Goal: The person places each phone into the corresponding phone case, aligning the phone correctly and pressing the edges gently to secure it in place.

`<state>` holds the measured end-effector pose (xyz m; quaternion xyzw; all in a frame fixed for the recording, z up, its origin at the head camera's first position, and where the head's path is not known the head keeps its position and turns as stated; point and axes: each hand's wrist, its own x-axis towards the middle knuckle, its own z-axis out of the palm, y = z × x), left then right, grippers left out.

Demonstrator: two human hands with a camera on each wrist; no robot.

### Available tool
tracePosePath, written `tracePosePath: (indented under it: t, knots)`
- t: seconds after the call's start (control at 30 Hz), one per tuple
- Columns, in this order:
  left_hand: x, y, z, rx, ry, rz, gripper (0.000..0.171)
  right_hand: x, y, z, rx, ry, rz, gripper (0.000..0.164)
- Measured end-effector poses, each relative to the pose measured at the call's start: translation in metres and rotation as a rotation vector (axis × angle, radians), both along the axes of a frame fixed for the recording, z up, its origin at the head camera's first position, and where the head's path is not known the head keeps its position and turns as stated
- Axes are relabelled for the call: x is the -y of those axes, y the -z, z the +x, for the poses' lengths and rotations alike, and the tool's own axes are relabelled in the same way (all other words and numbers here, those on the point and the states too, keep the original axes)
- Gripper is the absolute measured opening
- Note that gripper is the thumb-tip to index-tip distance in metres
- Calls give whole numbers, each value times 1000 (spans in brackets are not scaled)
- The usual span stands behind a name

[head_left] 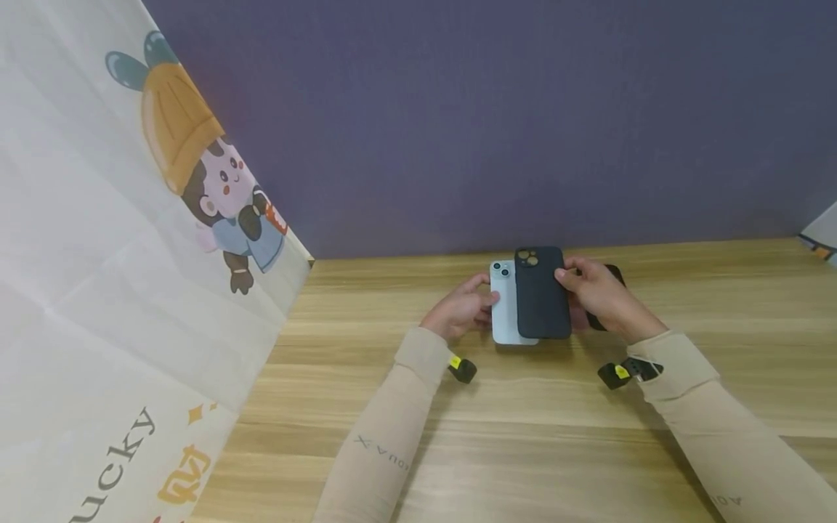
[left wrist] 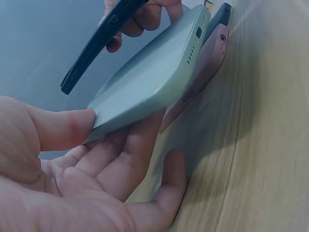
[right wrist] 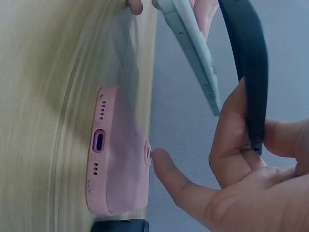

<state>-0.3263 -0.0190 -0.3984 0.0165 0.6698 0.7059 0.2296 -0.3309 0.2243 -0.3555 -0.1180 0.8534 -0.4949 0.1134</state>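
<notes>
My left hand (head_left: 461, 306) pinches the left edge of a pale mint phone (head_left: 505, 316), thumb on its back and fingers beneath. Two camera lenses show at the phone's top, and its charging port faces the left wrist view. A thin dark phone case (head_left: 543, 299) with a camera cutout is gripped at its right edge by my right hand (head_left: 604, 296). From the head, the case overlaps the phone's right side; the wrist views show a gap between them. Below, a pink-cased phone (right wrist: 125, 164) lies on the table, near a fingertip of my right hand.
A dark phone (head_left: 596, 322) lies beside the pink one, partly hidden under my right hand. The wood-grain table (head_left: 523, 428) ends at a dark blue-grey wall (head_left: 490, 131). On the left hangs a white printed cloth (head_left: 131, 305). Small black cameras (head_left: 464, 370) sit at both wrists.
</notes>
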Motion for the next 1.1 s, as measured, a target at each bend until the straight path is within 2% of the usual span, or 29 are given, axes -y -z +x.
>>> tracePosePath:
  t: [0.5, 1.1]
  knots:
    - [0, 1, -2, 11, 2, -5, 16, 2, 7, 0, -10, -11, 24, 44]
    - [0, 3, -3, 16, 1, -2, 17, 6, 14, 0, 68, 5, 16, 52]
